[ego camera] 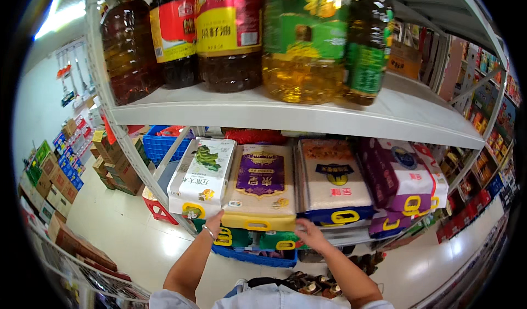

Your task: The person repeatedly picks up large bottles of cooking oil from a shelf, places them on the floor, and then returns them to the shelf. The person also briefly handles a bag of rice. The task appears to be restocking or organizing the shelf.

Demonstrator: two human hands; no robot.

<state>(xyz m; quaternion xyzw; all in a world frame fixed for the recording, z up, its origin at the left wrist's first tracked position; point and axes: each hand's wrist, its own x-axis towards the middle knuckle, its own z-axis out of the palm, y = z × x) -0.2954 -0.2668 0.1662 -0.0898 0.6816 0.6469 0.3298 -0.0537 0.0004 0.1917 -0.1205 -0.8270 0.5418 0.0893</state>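
A beige rice bag [263, 204] with a purple and gold label panel lies flat on the lower shelf. Its yellow front edge has a plastic carry handle [257, 225] and faces me. My left hand [213, 223], with a silver bangle at the wrist, grips the bag's left front corner. At the right front corner is my right hand [309, 235], fingers curled at the edge; whether they hold it is hidden. To the left lies a white rice bag [201, 167] with a green leaf print. Right of the beige bag is a rice bag with a navy edge [335, 177].
Large cooking oil bottles [228, 33] stand on the metal shelf [288, 117] above my hands. Purple and white bags [397, 173] lie farther right. Below are green packages [278, 239], a blue crate [255, 257] and dark bottles [306, 282] on the floor. Cartons [121, 171] are stacked left.
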